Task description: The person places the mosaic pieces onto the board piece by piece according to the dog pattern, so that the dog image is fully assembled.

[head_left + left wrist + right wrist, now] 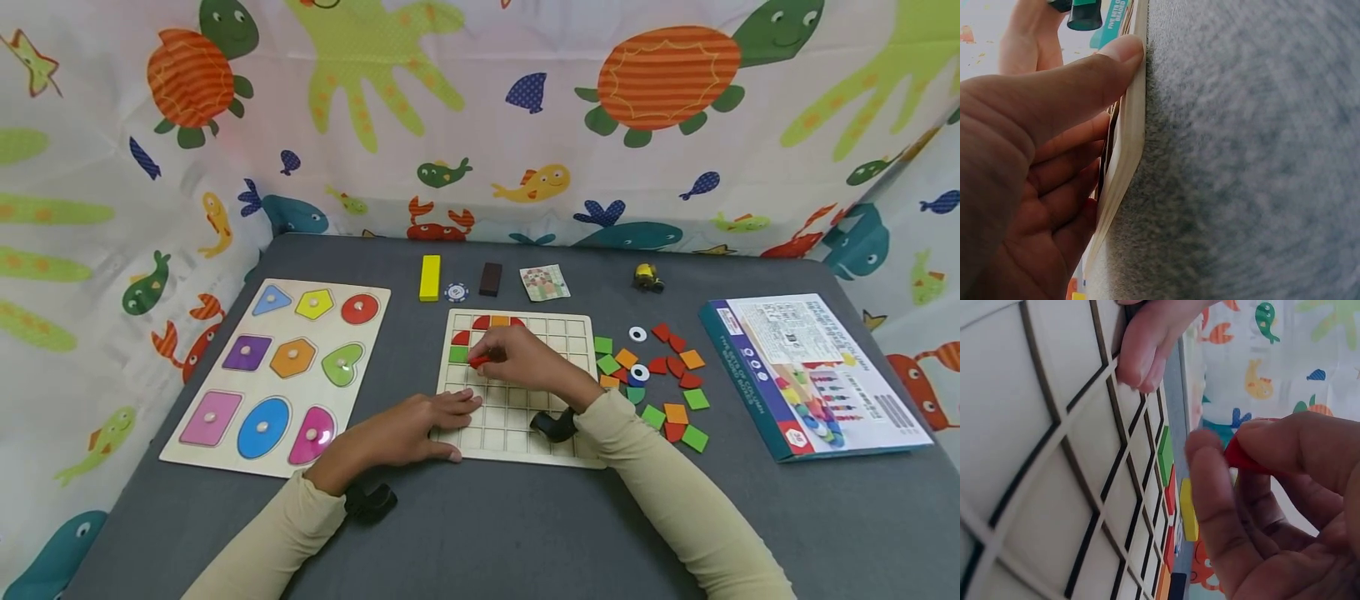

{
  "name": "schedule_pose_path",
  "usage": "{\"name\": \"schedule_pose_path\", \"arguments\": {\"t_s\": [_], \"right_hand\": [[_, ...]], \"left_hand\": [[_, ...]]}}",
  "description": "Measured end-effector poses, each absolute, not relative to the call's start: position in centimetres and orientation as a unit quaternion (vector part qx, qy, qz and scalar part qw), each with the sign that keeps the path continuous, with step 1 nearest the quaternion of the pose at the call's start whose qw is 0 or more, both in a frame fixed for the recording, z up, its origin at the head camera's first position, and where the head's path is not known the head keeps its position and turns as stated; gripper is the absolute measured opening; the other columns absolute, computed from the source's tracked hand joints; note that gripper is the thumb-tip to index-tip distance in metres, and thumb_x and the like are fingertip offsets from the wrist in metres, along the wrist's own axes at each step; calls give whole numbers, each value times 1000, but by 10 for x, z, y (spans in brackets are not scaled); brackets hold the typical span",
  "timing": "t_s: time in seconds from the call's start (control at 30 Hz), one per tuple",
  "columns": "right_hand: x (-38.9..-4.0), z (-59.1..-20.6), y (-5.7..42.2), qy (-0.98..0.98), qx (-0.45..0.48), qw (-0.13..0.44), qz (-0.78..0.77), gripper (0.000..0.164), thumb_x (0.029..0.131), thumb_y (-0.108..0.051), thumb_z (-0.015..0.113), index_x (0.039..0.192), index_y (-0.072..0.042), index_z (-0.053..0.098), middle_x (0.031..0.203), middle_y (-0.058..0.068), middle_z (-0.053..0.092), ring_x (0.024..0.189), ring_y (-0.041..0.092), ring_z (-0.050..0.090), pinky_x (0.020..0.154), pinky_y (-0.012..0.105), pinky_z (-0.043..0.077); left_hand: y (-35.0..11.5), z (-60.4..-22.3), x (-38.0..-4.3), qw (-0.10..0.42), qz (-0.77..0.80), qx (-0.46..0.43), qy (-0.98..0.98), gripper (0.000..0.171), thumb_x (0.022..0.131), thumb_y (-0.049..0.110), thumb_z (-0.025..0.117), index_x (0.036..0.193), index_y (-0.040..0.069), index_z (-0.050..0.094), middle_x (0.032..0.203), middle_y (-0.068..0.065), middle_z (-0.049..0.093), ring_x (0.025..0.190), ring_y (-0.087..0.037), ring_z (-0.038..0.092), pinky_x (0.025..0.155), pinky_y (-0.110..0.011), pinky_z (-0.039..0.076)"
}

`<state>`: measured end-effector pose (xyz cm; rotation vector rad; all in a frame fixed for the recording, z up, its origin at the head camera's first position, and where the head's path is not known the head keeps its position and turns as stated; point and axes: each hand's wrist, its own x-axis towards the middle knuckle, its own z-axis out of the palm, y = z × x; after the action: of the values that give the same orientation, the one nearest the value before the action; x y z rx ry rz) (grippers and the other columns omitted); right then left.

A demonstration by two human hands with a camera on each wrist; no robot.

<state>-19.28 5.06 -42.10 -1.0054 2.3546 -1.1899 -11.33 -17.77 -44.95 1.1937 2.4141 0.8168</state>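
Observation:
A wooden grid board point(506, 429) lies flat on the grey table. Over its left columns, my right hand point(521, 360) pinches a small red piece point(1244, 460) between thumb and finger. Extended fingers of my left hand point(408, 429) rest on the board's lower left edge, with the thumb point(1124, 53) against the front edge. In the top left squares sit a green square tile point(458, 355), red pieces point(461, 337) and an orange tile point(499, 321). My right hand hides part of the grid.
Loose red, green and orange tiles point(695, 399) lie right of the board, with ring-shaped pieces point(637, 334). A shape puzzle point(217, 454) stands left, a game box point(817, 375) far right. Behind are a yellow block point(430, 278), dark block point(491, 280), chip point(456, 292), card point(545, 283) and small toy point(648, 278).

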Motion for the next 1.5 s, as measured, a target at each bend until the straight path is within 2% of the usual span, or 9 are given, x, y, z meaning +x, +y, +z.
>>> {"name": "schedule_pose_path", "arguments": {"t_s": [0.17, 0.43, 0.7, 0.93, 1.1, 1.27, 1.5], "right_hand": [[-192, -419, 41, 820, -348, 171, -422, 31, 87, 0, 65, 118, -1, 67, 96, 1, 67, 81, 14, 60, 76, 28, 52], [-198, -418, 22, 841, -342, 150, -391, 16, 87, 2, 66, 100, -5, 74, 91, 1, 68, 73, 13, 56, 66, 25, 48], [-199, -424, 13, 869, -323, 150, -345, 12, 84, 1, 67, 94, -3, 73, 80, 2, 67, 73, 14, 58, 69, 27, 49], [-201, -425, 8, 877, -333, 141, -315, 17, 84, 4, 67, 97, -3, 74, 88, 2, 69, 77, 14, 59, 71, 27, 49], [-200, -422, 3, 873, -348, 154, -305, 18, 87, 0, 68, 101, -8, 74, 84, -3, 64, 74, 13, 55, 69, 25, 46], [-196, -418, 15, 869, -332, 151, -335, 16, 92, -5, 63, 105, -6, 72, 87, -2, 65, 74, 13, 56, 69, 27, 47], [-195, -411, 60, 874, -289, 131, -368, 17, 97, -12, 60, 107, -4, 71, 94, 0, 67, 79, 15, 58, 73, 32, 49]], "left_hand": [[-178, -450, -113, 161, 288, 424, 844, 62, 86, 26, 76, 139, 3, 52, 150, -6, 41, 141, -20, 30, 107, -41, 35], [-175, -441, -112, 138, 233, 441, 856, 60, 88, 25, 75, 137, 0, 53, 150, -10, 41, 140, -23, 33, 106, -40, 36], [-172, -436, -111, 127, 214, 448, 859, 61, 87, 25, 75, 138, -1, 52, 148, -12, 43, 138, -23, 36, 105, -40, 38], [-172, -437, -114, 119, 226, 454, 853, 62, 86, 24, 76, 137, -1, 52, 148, -12, 43, 138, -24, 37, 105, -40, 39], [-174, -437, -114, 119, 230, 447, 856, 63, 86, 25, 76, 138, -1, 52, 147, -12, 44, 137, -23, 38, 103, -40, 40], [-173, -437, -113, 123, 241, 439, 857, 62, 85, 25, 77, 136, 0, 54, 147, -11, 45, 137, -23, 39, 104, -41, 39], [-172, -440, -108, 153, 242, 407, 867, 61, 85, 29, 77, 137, 4, 55, 148, -6, 44, 139, -20, 34, 106, -41, 36]]}}
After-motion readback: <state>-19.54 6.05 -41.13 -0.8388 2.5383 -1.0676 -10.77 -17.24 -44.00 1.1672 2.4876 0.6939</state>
